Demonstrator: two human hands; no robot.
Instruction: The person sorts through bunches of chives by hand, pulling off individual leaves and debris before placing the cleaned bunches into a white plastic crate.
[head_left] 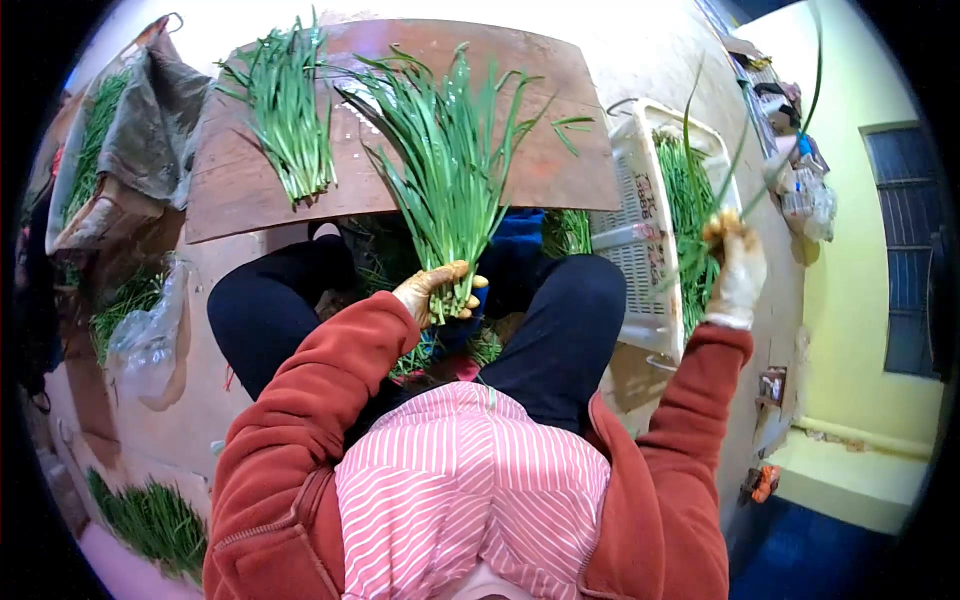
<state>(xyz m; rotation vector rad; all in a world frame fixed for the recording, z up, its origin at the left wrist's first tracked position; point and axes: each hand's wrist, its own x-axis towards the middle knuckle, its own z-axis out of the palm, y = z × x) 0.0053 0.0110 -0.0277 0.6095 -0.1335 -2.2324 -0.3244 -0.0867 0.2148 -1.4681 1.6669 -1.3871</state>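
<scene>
Yellow wall (860,250) with a dark window (908,250); pale concrete floor (660,60).

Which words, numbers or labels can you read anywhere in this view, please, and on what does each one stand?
Dark handwritten marks on the side wall of the white slatted plastic crate: too blurred and skewed to read.
Packets hanging on the yellow wall: any print is too small to read.
Nothing legible on the brown wooden board, the gloved left hand gripping the bunch of green chives, or the gloved right hand.
</scene>
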